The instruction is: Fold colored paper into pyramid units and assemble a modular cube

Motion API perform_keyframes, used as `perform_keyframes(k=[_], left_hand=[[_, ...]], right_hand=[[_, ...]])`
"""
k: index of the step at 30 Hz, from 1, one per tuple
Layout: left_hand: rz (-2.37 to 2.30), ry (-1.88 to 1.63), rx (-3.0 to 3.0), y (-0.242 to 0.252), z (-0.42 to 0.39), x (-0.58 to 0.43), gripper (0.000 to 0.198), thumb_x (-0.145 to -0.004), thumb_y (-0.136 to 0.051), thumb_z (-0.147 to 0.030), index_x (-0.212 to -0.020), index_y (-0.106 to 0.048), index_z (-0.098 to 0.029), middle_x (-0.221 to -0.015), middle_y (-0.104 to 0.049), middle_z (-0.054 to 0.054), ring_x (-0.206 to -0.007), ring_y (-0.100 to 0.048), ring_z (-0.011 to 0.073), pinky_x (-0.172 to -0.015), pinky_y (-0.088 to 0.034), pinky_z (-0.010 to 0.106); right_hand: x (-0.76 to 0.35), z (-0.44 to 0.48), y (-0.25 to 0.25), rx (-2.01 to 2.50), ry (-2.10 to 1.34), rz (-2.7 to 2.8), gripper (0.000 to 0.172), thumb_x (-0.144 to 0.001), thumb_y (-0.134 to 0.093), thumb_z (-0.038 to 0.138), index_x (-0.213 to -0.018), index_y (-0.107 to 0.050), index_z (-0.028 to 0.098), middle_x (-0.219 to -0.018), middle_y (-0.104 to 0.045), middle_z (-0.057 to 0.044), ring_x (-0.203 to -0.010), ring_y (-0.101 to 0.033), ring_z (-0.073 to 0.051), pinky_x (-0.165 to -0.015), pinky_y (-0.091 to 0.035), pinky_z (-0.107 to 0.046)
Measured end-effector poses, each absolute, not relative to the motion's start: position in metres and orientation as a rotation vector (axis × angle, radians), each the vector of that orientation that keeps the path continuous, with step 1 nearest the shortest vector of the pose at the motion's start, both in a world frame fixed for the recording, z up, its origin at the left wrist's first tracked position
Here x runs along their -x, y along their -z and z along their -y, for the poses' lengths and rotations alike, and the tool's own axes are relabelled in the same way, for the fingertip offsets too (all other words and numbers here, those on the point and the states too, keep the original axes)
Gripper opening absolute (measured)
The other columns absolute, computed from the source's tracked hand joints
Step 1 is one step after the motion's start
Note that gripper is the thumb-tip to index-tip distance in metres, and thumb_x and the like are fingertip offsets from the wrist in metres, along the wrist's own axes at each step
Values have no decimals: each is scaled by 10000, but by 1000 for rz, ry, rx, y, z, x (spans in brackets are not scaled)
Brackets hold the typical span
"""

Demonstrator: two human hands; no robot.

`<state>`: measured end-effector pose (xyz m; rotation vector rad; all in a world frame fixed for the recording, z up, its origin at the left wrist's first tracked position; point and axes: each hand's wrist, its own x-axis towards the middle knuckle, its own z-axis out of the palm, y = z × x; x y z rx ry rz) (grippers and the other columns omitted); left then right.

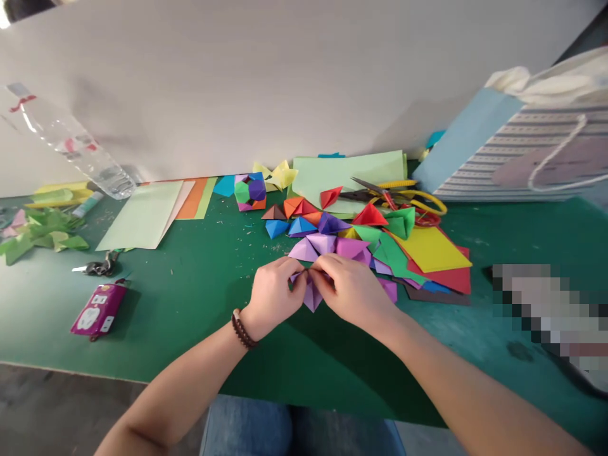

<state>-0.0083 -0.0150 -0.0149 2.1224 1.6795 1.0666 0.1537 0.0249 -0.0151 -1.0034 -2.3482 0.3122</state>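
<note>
- Two bare hands worked at lower centre of the frame: the left hand (273, 297), with a dark beaded bracelet (243, 329) on its wrist, and the right hand (351, 288).
- Between them hung a small folded lilac paper piece (312, 296), pointing downward, with its upper part hidden behind the hands.
- The fingers (324, 269) of both hands were clamped on that piece, their tips close together, apparently to keep the thin layers tight and aligned.
- Both forearms reached forward over a dark green surface (156, 304), so the work stayed in front of the body and just short of the paper.
- A loose heap of folded paper pyramids (323, 244) in lilac, blue, red and green lay just above the hands, probably kept close for easy reach.
- Beside it, a yellow paper sheet (430, 249) lay on a red paper sheet (456, 278), near the hands but apart from them.
- Scissors with yellow handles (399, 199) rested on a pale green paper sheet (349, 174) at upper right of centre.
- A multicoloured folded paper ball (249, 191) sat at upper centre, beside a pale green sheet (142, 215) farther left.
</note>
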Motion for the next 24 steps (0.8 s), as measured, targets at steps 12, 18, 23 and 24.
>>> perform_keyframes(k=[12,18,23,24], left_hand=[[-1609,-1225,-1986,28,15,5,94,-803,-529,-115,-790,-590,-185,-769,-650,29,-681,-597,141,-631,-470,246],[-1566,-1212,-1863,24,14,6,93,-794,-536,-114,-757,-577,-188,-746,-624,9,-671,-569,130,-619,-448,237],[-1554,-1196,-1856,23,13,7,112,-797,-532,-107,-719,-564,-181,-714,-613,1,-653,-551,119,-605,-427,229],[-1553,-1188,-1874,23,13,7,117,-794,-532,-104,-710,-560,-179,-709,-610,0,-654,-551,120,-609,-425,232]], right_hand=[[-154,-24,17,925,-246,2302,176,-934,-494,193,-767,-548,199,-679,-619,-14,-578,-579,-155,-533,-395,-270],[-156,-23,12,981,-311,2291,128,-935,-504,210,-841,-589,203,-738,-668,-35,-632,-610,-171,-583,-437,-280],[-156,-23,12,980,-322,2320,141,-935,-502,206,-817,-579,196,-723,-657,-35,-631,-601,-168,-579,-425,-276],[-156,-22,12,980,-319,2327,146,-934,-505,204,-806,-574,196,-712,-647,-31,-621,-594,-164,-570,-416,-274]])
